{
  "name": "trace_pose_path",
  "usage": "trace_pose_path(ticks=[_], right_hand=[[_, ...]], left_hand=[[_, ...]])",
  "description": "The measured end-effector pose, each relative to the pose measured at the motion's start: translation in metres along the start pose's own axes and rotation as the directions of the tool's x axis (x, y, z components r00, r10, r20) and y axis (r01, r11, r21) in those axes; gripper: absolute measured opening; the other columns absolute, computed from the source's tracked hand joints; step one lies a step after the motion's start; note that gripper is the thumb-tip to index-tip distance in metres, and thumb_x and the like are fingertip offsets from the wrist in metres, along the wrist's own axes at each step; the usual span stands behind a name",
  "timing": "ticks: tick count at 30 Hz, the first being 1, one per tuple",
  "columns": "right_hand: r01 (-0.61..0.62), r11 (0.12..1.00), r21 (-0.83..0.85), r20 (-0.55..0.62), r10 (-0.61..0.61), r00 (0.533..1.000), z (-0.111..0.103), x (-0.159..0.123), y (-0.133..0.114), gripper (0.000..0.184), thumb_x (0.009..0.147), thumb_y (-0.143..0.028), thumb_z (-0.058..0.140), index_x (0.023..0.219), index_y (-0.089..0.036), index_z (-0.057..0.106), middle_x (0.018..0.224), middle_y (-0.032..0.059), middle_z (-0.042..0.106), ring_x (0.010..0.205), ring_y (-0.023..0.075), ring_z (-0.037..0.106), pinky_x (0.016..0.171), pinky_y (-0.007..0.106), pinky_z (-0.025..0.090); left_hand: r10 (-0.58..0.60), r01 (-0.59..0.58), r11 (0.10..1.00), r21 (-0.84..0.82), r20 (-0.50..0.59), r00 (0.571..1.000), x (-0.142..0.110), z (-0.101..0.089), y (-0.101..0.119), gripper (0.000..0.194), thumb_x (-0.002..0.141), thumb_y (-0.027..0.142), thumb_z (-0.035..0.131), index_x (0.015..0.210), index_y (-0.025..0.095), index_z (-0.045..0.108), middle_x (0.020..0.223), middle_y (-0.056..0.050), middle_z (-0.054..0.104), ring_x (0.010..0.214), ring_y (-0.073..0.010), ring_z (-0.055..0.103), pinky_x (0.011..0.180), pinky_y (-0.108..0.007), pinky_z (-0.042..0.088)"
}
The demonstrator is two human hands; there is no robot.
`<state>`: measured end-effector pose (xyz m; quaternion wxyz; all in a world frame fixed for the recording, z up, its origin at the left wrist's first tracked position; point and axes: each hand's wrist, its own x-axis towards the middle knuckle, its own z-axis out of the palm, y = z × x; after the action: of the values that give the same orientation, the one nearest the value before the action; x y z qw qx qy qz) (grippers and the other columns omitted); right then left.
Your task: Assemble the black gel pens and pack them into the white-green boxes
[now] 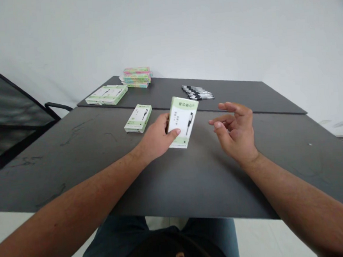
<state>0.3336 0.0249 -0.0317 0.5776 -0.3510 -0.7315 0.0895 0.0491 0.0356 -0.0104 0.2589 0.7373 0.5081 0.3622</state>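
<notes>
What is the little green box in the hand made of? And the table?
The box in the left hand looks like thin printed cardboard: flat faces, sharp folded edges, a smooth, slightly glossy white and green print. The table looks like dark grey laminate or painted board, matte, with faint scuffs; which one cannot be told.

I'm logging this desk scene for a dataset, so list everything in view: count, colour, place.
held box: 1, green and white, in the left hand, upright above the table
flat box: 1, green and white, lying left of the held box
box pair: 2, green and white, far left, side by side
box stack: several, pink and green, far edge
pens: a row, black, far centre
table: dark grey
chair: 1, black, left
left hand: grips the held box
right hand: open, empty, beside the box
</notes>
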Motion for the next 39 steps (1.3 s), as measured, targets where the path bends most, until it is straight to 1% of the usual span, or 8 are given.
trace_pose_path(ticks=[5, 9, 14, 19, 24, 31, 35, 39], right_hand=[[-0.038, 0.994, -0.1, 0.031, 0.041, 0.999, 0.001, 0.003, 0.016, 0.052, 0.114, -0.049, 0.063, 0.16, -0.036, 0.042, 0.157, 0.0158, 0.059, 0.088, 0.0203, 0.077, 0.072, 0.043, 0.071], [-0.006, 0.995, -0.097, 0.064, 0.012, 0.998, 0.003, 0.004, 0.018, 0.051, 0.113, -0.044, 0.064, 0.159, -0.034, 0.045, 0.153, 0.0147, 0.059, 0.086, 0.0195, 0.076, 0.069, 0.042, 0.07], [0.026, 0.996, -0.084, 0.088, -0.018, 0.996, 0.004, 0.004, 0.018, 0.052, 0.11, -0.032, 0.066, 0.158, -0.033, 0.046, 0.15, 0.0144, 0.058, 0.085, 0.0186, 0.076, 0.066, 0.04, 0.068], [0.016, 0.997, -0.078, 0.126, -0.006, 0.992, 0.006, 0.003, 0.016, 0.054, 0.107, -0.025, 0.067, 0.157, -0.033, 0.047, 0.149, 0.0148, 0.058, 0.086, 0.0189, 0.078, 0.066, 0.039, 0.068], [0.036, 0.996, -0.082, 0.142, -0.024, 0.99, 0.005, 0.002, 0.017, 0.056, 0.106, -0.023, 0.067, 0.158, -0.032, 0.047, 0.15, 0.0153, 0.058, 0.089, 0.0195, 0.078, 0.065, 0.038, 0.068], [0.035, 0.996, -0.086, 0.155, -0.022, 0.988, 0.005, 0.002, 0.019, 0.057, 0.105, -0.023, 0.067, 0.158, -0.03, 0.048, 0.148, 0.0154, 0.059, 0.091, 0.02, 0.078, 0.067, 0.039, 0.069], [0.021, 0.996, -0.091, 0.166, -0.006, 0.986, 0.006, 0.001, 0.02, 0.056, 0.105, -0.024, 0.068, 0.157, -0.029, 0.049, 0.149, 0.0163, 0.06, 0.089, 0.0199, 0.078, 0.068, 0.04, 0.069], [0.033, 0.994, -0.102, 0.175, -0.015, 0.984, 0.007, 0.001, 0.021, 0.057, 0.104, -0.024, 0.068, 0.158, -0.029, 0.049, 0.148, 0.0162, 0.062, 0.093, 0.0215, 0.078, 0.069, 0.04, 0.07]], left_hand=[[-0.225, 0.243, 0.906, 0.348, -0.092, 0.97, 0.038, -0.019, -0.018, 0.068, 0.106, 0.03, 0.066, 0.17, 0.014, 0.048, 0.151, -0.02, 0.076, 0.13, -0.0347, 0.078, 0.115, -0.05, 0.062], [-0.214, 0.268, 0.832, 0.486, -0.166, 0.963, 0.042, -0.025, -0.019, 0.087, 0.099, 0.03, 0.074, 0.175, 0.004, 0.04, 0.163, -0.032, 0.061, 0.152, -0.0469, 0.06, 0.13, -0.061, 0.047], [0.097, -0.09, 0.688, 0.72, 0.031, 0.995, 0.01, -0.022, -0.006, 0.075, 0.101, 0.032, 0.075, 0.171, 0.015, 0.055, 0.161, -0.025, 0.06, 0.15, -0.0454, 0.057, 0.13, -0.061, 0.046], [0.109, -0.346, 0.584, 0.734, 0.351, 0.93, -0.004, -0.009, -0.008, 0.037, 0.109, 0.029, 0.063, 0.14, 0.025, 0.082, 0.157, -0.015, 0.07, 0.144, -0.038, 0.064, 0.119, -0.056, 0.057], [0.07, -0.272, 0.58, 0.768, 0.286, 0.956, 0.008, -0.019, -0.025, 0.035, 0.109, 0.025, 0.057, 0.125, 0.016, 0.087, 0.153, -0.018, 0.073, 0.142, -0.0375, 0.066, 0.125, -0.055, 0.054], [-0.006, 0.037, 0.62, 0.783, -0.043, 0.999, 0.004, -0.05, -0.033, 0.078, 0.105, 0.064, 0.066, 0.171, 0.024, 0.058, 0.178, -0.023, 0.048, 0.16, -0.0477, 0.048, 0.133, -0.067, 0.041], [-0.342, 0.285, 0.62, 0.731, -0.076, 0.937, 0.014, -0.052, -0.043, 0.095, 0.098, 0.085, 0.062, 0.18, 0.04, 0.042, 0.188, -0.018, 0.033, 0.167, -0.0619, 0.03, 0.125, -0.085, 0.037], [-0.388, 0.307, 0.623, 0.719, -0.057, 0.92, 0.023, -0.042, -0.049, 0.09, 0.101, 0.086, 0.052, 0.178, 0.04, 0.045, 0.186, -0.02, 0.036, 0.165, -0.0659, 0.028, 0.121, -0.088, 0.038]])
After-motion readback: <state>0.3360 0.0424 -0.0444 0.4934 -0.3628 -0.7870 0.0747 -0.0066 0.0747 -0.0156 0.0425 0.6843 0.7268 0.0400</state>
